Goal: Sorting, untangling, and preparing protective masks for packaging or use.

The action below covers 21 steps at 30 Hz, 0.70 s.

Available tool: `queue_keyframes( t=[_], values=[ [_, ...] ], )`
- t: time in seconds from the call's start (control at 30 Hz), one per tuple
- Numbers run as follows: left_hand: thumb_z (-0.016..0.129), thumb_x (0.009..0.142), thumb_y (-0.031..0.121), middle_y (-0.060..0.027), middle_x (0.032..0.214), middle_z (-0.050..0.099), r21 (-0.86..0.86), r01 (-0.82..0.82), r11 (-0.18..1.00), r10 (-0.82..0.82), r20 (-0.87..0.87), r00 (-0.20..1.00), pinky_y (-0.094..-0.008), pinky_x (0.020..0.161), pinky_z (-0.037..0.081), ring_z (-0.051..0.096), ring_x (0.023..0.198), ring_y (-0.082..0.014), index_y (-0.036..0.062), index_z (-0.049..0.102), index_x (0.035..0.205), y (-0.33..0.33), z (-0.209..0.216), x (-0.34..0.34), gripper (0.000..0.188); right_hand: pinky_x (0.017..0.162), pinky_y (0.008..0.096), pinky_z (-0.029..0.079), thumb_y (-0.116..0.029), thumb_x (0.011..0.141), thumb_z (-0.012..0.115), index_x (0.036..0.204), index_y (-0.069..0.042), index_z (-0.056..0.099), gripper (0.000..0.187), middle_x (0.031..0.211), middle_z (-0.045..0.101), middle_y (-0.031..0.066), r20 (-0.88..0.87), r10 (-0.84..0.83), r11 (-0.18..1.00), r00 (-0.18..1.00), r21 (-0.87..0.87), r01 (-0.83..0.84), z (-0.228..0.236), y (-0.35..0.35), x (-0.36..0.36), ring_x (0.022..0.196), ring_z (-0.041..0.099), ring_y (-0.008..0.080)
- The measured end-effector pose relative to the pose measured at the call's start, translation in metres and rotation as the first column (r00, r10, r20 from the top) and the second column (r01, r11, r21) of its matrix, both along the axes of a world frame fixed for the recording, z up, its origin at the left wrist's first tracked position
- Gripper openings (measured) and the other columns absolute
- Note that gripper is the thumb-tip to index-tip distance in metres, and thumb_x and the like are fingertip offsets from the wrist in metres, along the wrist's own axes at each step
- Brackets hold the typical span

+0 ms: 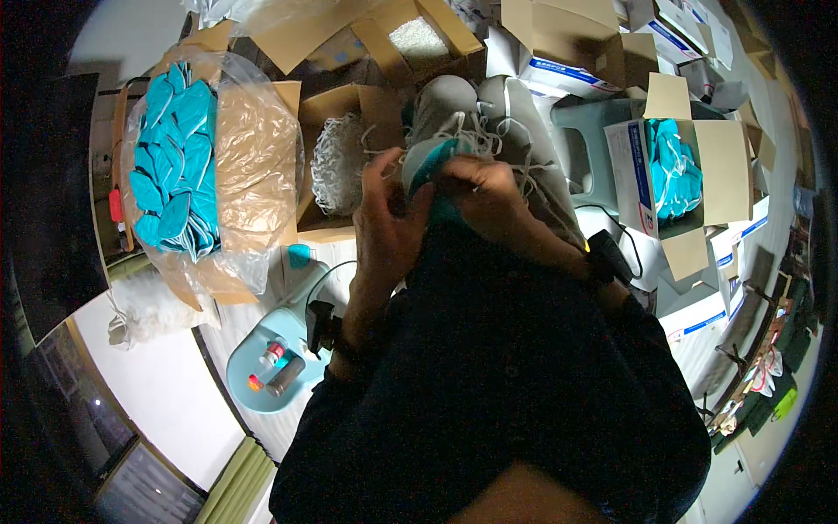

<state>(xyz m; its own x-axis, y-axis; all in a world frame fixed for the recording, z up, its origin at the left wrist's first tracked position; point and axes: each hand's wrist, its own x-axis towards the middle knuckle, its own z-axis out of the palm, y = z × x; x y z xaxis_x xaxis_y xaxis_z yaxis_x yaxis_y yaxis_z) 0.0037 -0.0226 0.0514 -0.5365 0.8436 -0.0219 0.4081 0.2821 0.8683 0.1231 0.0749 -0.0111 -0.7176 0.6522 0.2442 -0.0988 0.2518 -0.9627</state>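
"Open cartons crowd the room beyond the knees. Where's the teal mask (430, 163)?"

"Between both hands, over the grey trousers (443, 98). Its long axis slants from the right fingers down toward the left thumb."

"Which hand is nearer?"

"Right hand (491, 185): its fingers look pinched on the mask's right edge. The left hand (386, 214), just beside the other edge, has thumb and forefinger parted; I can't tell whether it grips anything."

"And around them?"

"White straps (489, 127) trail over the trousers, beyond the right fingers. Just left of the left fingers, a small carton (380, 113) holds heaped white loops (336, 166). Farther left, a clear plastic bag (253, 148) lines a carton of stacked masks (179, 140)."

"Other side?"

"Well right of the right fingers, a white-sided carton (726, 166) holds jumbled masks (672, 170)."
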Motion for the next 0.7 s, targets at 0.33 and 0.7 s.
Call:
queue_keyframes(
  t=[0.33, 0.7],
  values=[
    [0.066, 0.085, 0.012, -0.004, 0.061, 0.056, 0.175, -0.282, 0.943, 0.314, -0.191, 0.93, -0.0282, 0.054, 0.042, 0.049, 0.059, -0.0094, 0.0012, 0.061, 0.074, -0.006, -0.077, -0.036, 0.016, 0.053, 0.0331, 0.049, 0.008, 0.071, 0.062, 0.076, 0.0, 0.059, 0.009, 0.071, 0.059, 0.0107, 0.039, 0.019, 0.936, 0.999, 0.351, -0.031, 0.008, -0.008, 0.006, 0.065, 0.06, 0.0243],
    [0.063, 0.086, 0.007, -0.0067, 0.083, 0.066, 0.081, -0.095, 0.992, 0.102, -0.094, 0.99, -0.0251, 0.067, 0.047, 0.059, 0.073, -0.011, 0.0036, 0.065, 0.098, -0.003, -0.047, -0.037, 0.013, 0.068, 0.0369, 0.055, -0.002, 0.071, 0.072, 0.106, -0.003, 0.059, 0.037, 0.102, 0.06, 0.016, 0.184, -0.328, 0.848, 0.927, 0.489, 0.203, 0.011, -0.002, 0.002, 0.085, 0.065, 0.0318]
  ],
)
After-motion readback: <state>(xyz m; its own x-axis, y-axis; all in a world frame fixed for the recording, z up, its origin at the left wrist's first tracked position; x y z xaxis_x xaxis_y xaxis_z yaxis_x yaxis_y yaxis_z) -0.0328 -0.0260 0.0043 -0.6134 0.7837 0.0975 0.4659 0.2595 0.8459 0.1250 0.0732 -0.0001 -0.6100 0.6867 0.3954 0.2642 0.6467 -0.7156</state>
